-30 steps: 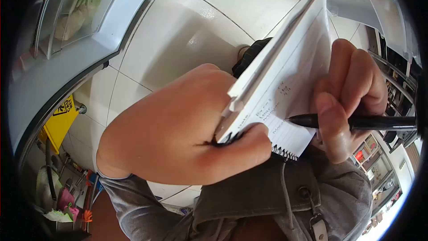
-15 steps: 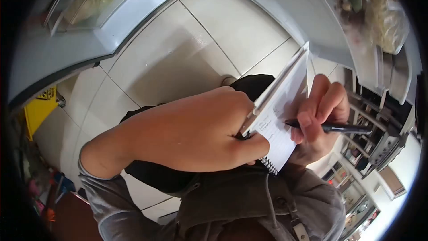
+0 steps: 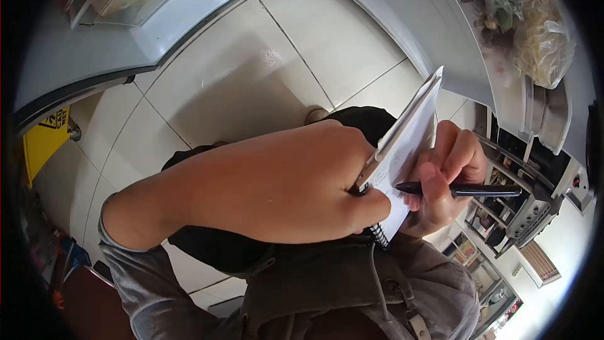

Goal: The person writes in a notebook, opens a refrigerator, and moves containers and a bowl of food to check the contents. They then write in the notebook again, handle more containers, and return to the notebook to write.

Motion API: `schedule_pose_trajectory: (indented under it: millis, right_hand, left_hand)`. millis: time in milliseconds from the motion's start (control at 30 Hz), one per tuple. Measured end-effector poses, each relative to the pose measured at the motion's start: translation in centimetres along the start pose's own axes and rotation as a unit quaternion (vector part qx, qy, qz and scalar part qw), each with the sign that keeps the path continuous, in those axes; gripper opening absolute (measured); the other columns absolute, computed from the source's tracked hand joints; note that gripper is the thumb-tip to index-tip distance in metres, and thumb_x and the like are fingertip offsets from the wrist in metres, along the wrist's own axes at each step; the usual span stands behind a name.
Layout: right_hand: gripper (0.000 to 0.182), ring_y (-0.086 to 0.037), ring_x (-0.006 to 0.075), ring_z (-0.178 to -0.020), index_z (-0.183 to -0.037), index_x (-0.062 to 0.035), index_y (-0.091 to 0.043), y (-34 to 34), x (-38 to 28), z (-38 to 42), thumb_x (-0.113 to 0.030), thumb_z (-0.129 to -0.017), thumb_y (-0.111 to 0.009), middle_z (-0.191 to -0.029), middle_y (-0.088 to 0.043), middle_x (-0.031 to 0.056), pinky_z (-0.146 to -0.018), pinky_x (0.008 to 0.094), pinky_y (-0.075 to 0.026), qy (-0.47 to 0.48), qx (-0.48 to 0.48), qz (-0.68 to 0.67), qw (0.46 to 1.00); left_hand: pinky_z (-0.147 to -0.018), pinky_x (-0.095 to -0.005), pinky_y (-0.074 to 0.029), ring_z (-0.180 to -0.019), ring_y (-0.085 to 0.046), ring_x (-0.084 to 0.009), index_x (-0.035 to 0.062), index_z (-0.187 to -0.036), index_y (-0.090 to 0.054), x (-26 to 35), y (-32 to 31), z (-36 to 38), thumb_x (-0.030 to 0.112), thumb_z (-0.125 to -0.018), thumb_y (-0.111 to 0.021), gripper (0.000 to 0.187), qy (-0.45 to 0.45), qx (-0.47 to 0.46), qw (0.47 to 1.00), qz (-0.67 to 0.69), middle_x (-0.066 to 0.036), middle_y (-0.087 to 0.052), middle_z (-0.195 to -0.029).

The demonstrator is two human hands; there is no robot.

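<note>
My left hand (image 3: 340,182) grips a small spiral-bound notepad (image 3: 406,157) by its bound edge, with the thumb over the page near the black coil. The pad is tilted, and faint handwriting shows on its white page. Between the thumb and fingers of my right hand (image 3: 447,173) is a black pen (image 3: 487,191). Its tip is at the page, just right of my left thumb.
Light floor tiles (image 3: 251,75) lie below. A yellow caution sign (image 3: 45,145) stands at the left. White refrigerated units line the top left and right, the right one holding a plastic bag (image 3: 544,56). Metal kitchen equipment (image 3: 528,220) is at the lower right.
The pen tip has moved slightly left and down on the page. Both hands and the notepad have shifted slightly, the pad a little to the right, and the camera view has turned a little.
</note>
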State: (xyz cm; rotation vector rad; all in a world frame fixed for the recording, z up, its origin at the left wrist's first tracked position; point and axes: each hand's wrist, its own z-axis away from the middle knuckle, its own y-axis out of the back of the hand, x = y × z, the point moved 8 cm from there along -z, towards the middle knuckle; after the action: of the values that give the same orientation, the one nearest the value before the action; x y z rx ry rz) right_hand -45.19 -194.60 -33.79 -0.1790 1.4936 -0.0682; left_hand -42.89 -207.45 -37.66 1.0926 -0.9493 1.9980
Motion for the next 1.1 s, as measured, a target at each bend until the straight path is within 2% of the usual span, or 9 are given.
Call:
schedule_pose_trajectory:
  millis: [100,200,267,367,467,667,800,967,1100]
  right_hand:
    - [0.024,-0.041,0.0040,-0.037,-0.061,-0.0058,-0.039,-0.37,-0.19,-0.05,0.012,-0.068,-0.054,-0.064,-0.039,0.0027,-0.034,0.0182,-0.038,-0.005,-0.008,0.024,1.000]
    - [0.024,-0.038,0.0028,-0.041,-0.061,-0.0065,-0.040,0.19,0.06,0.06,0.011,-0.068,-0.056,-0.065,-0.040,0.0016,-0.038,0.0170,-0.034,-0.019,0.018,0.028,0.999]
    - [0.024,-0.033,0.0020,-0.046,-0.061,-0.0079,-0.041,0.12,-0.15,-0.01,0.010,-0.066,-0.058,-0.064,-0.040,0.0001,-0.042,0.0164,-0.028,0.013,-0.038,0.116,0.992]
    - [0.025,-0.031,0.0020,-0.051,-0.061,-0.0093,-0.042,0.31,-0.02,0.10,0.008,-0.064,-0.060,-0.064,-0.040,-0.0013,-0.046,0.0165,-0.024,0.002,-0.010,0.100,0.995]
    - [0.025,-0.032,0.0019,-0.050,-0.060,-0.0092,-0.041,0.29,-0.12,0.01,0.007,-0.064,-0.060,-0.063,-0.040,-0.0015,-0.045,0.0167,-0.025,0.020,-0.034,0.124,0.991]
    - [0.025,-0.030,0.0013,-0.050,-0.060,-0.0093,-0.041,0.43,-0.26,-0.06,0.007,-0.065,-0.059,-0.064,-0.040,-0.0018,-0.045,0.0162,-0.024,0.016,-0.013,0.136,0.991]
    - [0.025,-0.029,0.0012,-0.050,-0.061,-0.0094,-0.041,0.54,0.09,0.04,0.007,-0.065,-0.058,-0.065,-0.039,-0.0019,-0.045,0.0162,-0.024,-0.022,0.026,0.084,0.996]
    - [0.025,-0.030,0.0016,-0.051,-0.061,-0.0096,-0.040,0.19,-0.22,-0.10,0.008,-0.065,-0.057,-0.065,-0.039,-0.0016,-0.046,0.0160,-0.025,0.014,-0.016,0.132,0.991]
    - [0.025,-0.031,0.0018,-0.051,-0.060,-0.0099,-0.040,0.52,-0.07,-0.19,0.008,-0.065,-0.057,-0.065,-0.039,-0.0015,-0.046,0.0158,-0.025,0.005,-0.002,0.121,0.993]
  left_hand:
    - [-0.055,-0.0285,-0.045,-0.056,-0.059,-0.0143,-0.0045,-0.081,-0.066,-0.15,0.13,-0.03,0.014,-0.080,-0.051,0.023,-0.023,0.021,1.000,0.001,-0.011,-0.066,-0.068]
    - [-0.056,-0.0280,-0.045,-0.057,-0.059,-0.0140,-0.0048,-0.082,-0.065,0.21,0.14,0.00,0.014,-0.080,-0.052,0.023,-0.032,0.015,0.999,0.013,-0.011,-0.066,-0.069]
    - [-0.056,-0.0279,-0.045,-0.057,-0.059,-0.0141,-0.0047,-0.084,-0.065,-0.04,0.22,0.09,0.013,-0.080,-0.053,0.022,-0.007,0.014,1.000,0.014,-0.010,-0.066,-0.069]
    - [-0.055,-0.0278,-0.044,-0.057,-0.058,-0.0138,-0.0042,-0.086,-0.065,0.08,0.35,0.17,0.013,-0.080,-0.054,0.021,0.014,0.007,1.000,-0.003,-0.009,-0.066,-0.070]
    - [-0.054,-0.0277,-0.043,-0.057,-0.057,-0.0138,-0.0038,-0.087,-0.064,-0.17,0.51,0.18,0.013,-0.080,-0.054,0.021,0.002,0.019,1.000,-0.005,-0.009,-0.066,-0.070]
    - [-0.056,-0.0275,-0.044,-0.060,-0.059,-0.0142,-0.0040,-0.089,-0.063,-0.27,0.57,0.19,0.013,-0.080,-0.054,0.021,-0.024,0.038,0.999,0.017,-0.009,-0.067,-0.072]
    - [-0.058,-0.0273,-0.046,-0.062,-0.061,-0.0143,-0.0050,-0.094,-0.061,-0.20,0.38,0.27,0.013,-0.080,-0.055,0.023,-0.001,0.029,0.999,0.015,-0.010,-0.067,-0.074]
    - [-0.061,-0.0272,-0.048,-0.066,-0.063,-0.0141,-0.0063,-0.099,-0.057,-0.22,0.44,0.43,0.012,-0.080,-0.055,0.026,-0.020,0.043,0.998,0.036,-0.010,-0.068,-0.076]
    - [-0.062,-0.0269,-0.048,-0.067,-0.063,-0.0141,-0.0064,-0.099,-0.057,-0.34,0.43,0.52,0.011,-0.081,-0.055,0.026,0.000,0.051,0.997,0.054,-0.011,-0.068,-0.077]
